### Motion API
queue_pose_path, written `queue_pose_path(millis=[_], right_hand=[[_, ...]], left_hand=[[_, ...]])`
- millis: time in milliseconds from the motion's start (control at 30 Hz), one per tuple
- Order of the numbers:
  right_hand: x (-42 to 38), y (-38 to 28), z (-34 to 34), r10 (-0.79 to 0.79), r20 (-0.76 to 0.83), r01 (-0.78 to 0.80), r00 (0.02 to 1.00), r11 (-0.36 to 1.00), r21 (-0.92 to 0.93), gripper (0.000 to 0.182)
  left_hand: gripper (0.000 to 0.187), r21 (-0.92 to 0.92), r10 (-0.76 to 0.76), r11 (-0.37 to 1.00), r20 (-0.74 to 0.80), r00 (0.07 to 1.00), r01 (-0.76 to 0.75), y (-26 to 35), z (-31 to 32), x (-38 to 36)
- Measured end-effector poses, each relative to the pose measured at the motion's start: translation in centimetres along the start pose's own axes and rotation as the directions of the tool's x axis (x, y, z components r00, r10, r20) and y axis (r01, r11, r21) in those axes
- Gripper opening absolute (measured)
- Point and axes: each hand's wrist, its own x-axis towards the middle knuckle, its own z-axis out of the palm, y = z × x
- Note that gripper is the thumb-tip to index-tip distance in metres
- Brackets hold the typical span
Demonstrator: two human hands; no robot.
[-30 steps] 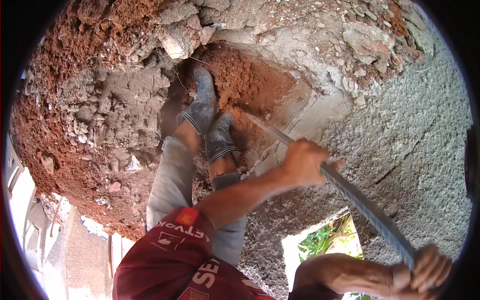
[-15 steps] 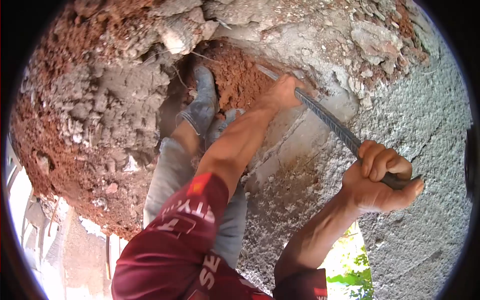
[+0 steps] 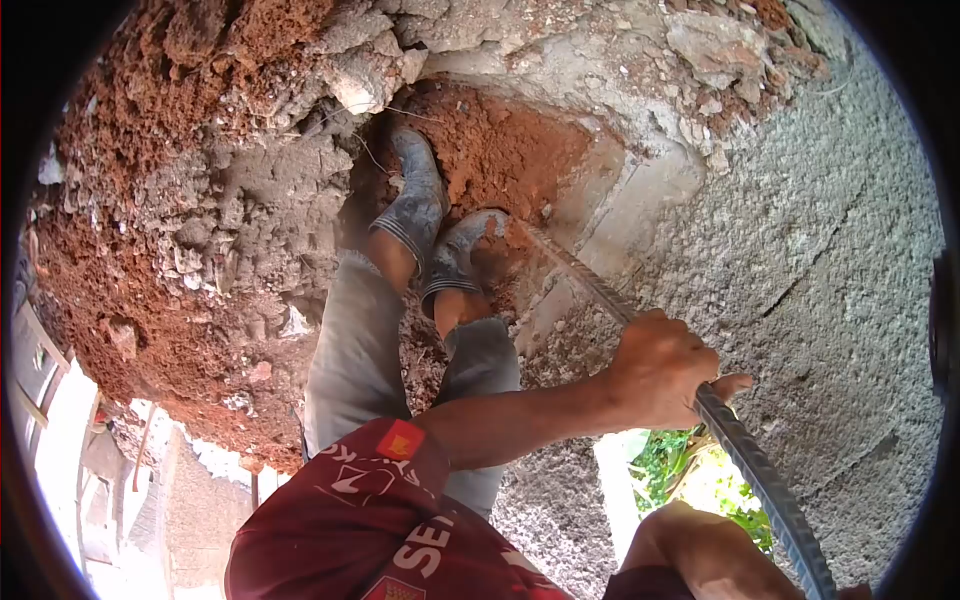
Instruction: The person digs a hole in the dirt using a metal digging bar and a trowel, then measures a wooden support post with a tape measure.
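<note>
A long ribbed steel bar [image 3: 762,480] slants from the lower right up to the soil. My left hand [image 3: 662,368] is closed around it about midway, thumb along its side. The bar's dirt-coated far end meets the loose red soil [image 3: 500,150] beside my boots. At the bottom edge, my right hand [image 3: 855,593] is mostly cut off; a bit of it shows past the bar's near end, with the forearm on the other side. Two grey, mud-smeared boots [image 3: 415,185] stand in the hollow, one further in than the other.
A rough bank of soil and rubble [image 3: 220,210] rises on the left. To the right is a coarse plastered wall [image 3: 850,270] with a crack, and a smoother concrete ledge [image 3: 645,205] borders the hollow. Green leaves [image 3: 665,465] show beyond a gap below.
The bar has been drawn back towards me, down and right. Both hands moved with it; the right hand has nearly left the view. The second boot is now uncovered.
</note>
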Motion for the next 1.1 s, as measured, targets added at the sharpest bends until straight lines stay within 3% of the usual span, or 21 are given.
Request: queue_pose_path(millis=[100, 133, 167, 200, 233, 300, 333, 400, 433, 467, 533, 633, 700, 767, 833, 900, 933, 967, 1000, 1033, 1100], right_hand=[[-1.5, 5.6, -1.3, -0.025, -0.050, 0.023, 0.998, 0.999, -0.033, 0.054], [-2.4, 9.3, -2.1, -0.021, -0.092, 0.017, 0.996, 0.999, -0.049, 0.054], [-3.2, 13.7, -2.8, -0.010, -0.164, 0.000, 0.986, 0.998, -0.062, 0.055], [-5.0, 20.3, -2.7, 0.001, -0.220, -0.023, 0.975, 0.995, -0.097, 0.055], [-7.8, 25.6, -2.1, 0.049, -0.225, -0.063, 0.973, 0.997, -0.054, 0.056], [-11.8, 26.5, -1.4, 0.096, -0.117, -0.079, 0.988, 0.987, 0.142, 0.056], [-13.6, 25.7, 0.2, 0.118, -0.205, -0.119, 0.972, 0.993, 0.008, 0.055], [-17.4, 23.7, 1.3, 0.200, -0.069, -0.207, 0.977, 0.973, -0.107, 0.047], [-19.0, 22.5, 1.9, 0.305, -0.018, -0.305, 0.952, 0.945, -0.120, 0.044], [-20.4, 21.7, 2.4, 0.296, -0.005, -0.294, 0.955, 0.948, -0.120, 0.044], [-22.3, 20.4, 2.9, 0.461, 0.300, -0.421, 0.835, 0.887, -0.192, 0.040], [-21.8, 18.9, 2.9, 0.470, 0.451, -0.353, 0.759, 0.878, -0.322, 0.043], [-21.2, 17.0, 1.3, 0.408, 0.440, -0.303, 0.800, 0.908, -0.291, 0.034], [-18.6, 13.3, -0.2, 0.401, 0.290, -0.322, 0.869, 0.903, -0.284, 0.032], [-14.3, 11.2, -0.9, 0.204, 0.001, -0.202, 0.979, 0.970, -0.137, 0.043], [-8.6, 7.8, -1.5, -0.007, -0.240, 0.003, 0.971, 1.000, -0.016, 0.054], [-6.0, 4.5, -5.0, 0.066, 0.035, -0.066, 0.997, 0.998, 0.001, 0.052], [-4.5, 3.0, -2.8, 0.017, -0.162, -0.012, 0.987, 1.000, 0.027, 0.052], [-3.4, 2.5, -2.4, 0.000, -0.010, 0.001, 1.000, 0.993, 0.117, 0.052], [-2.3, 1.5, -2.3, 0.037, 0.178, -0.040, 0.983, 0.999, 0.015, 0.052], [-2.1, 3.6, -2.8, 0.014, 0.121, -0.012, 0.993, 1.000, -0.018, 0.052]], left_hand=[[0.046, -0.040, 0.073, 0.996, -0.032, 0.997, -0.075, -3.5, 0.5, 0.9], [0.044, -0.054, 0.087, 0.994, -0.060, 0.994, -0.091, -7.4, 0.9, 1.0], [0.036, -0.191, 0.012, 0.981, -0.128, 0.992, -0.036, -13.2, 1.5, 0.7], [0.029, -0.150, 0.019, 0.988, -0.115, 0.993, -0.036, -20.4, 0.8, -0.3], [0.025, -0.018, -0.231, 0.970, 0.243, 0.942, 0.243, -27.0, -0.4, -2.1], [0.027, 0.075, 0.010, 0.997, 0.255, 0.967, -0.030, -31.7, -0.1, -5.2], [0.027, 0.053, 0.007, 0.998, 0.293, 0.956, -0.023, -30.6, -0.4, -6.4], [0.033, -0.024, -0.127, 0.991, 0.083, 0.988, 0.129, -28.1, -1.7, -7.9], [0.035, 0.060, -0.117, 0.992, 0.057, 0.992, 0.113, -28.1, -2.4, -8.4], [0.037, 0.138, -0.123, 0.983, 0.042, 0.991, 0.117, -27.7, -3.0, -10.2], [0.038, 0.093, -0.131, 0.987, -0.040, 0.991, 0.134, -26.5, -3.8, -12.4], [0.039, 0.027, -0.097, 0.995, -0.112, 0.989, 0.101, -25.0, -3.5, -11.9], [0.039, 0.019, -0.022, 1.000, -0.111, 0.994, 0.024, -22.5, -2.6, -9.6], [0.042, 0.059, 0.075, 0.996, -0.120, 0.990, -0.069, -19.7, -1.1, -4.8], [0.047, 0.072, 0.137, 0.989, -0.089, 0.986, -0.131, -16.1, 0.2, -1.5], [0.052, -0.004, 0.098, 0.995, -0.081, 0.992, -0.099, -12.0, 1.8, 0.0], [0.054, -0.057, 0.040, 0.997, -0.109, 0.993, -0.046, -9.7, 2.7, -0.3], [0.053, -0.013, 0.081, 0.996, -0.156, 0.984, -0.084, -7.4, 3.1, -0.3], [0.053, 0.029, 0.118, 0.993, -0.195, 0.974, -0.114, -5.7, 3.0, -0.1], [0.053, 0.037, 0.092, 0.996, -0.173, 0.981, -0.087, -4.9, 2.4, 0.0], [0.052, 0.061, 0.134, 0.990, -0.173, 0.976, -0.125, -4.7, 2.4, 0.3]])
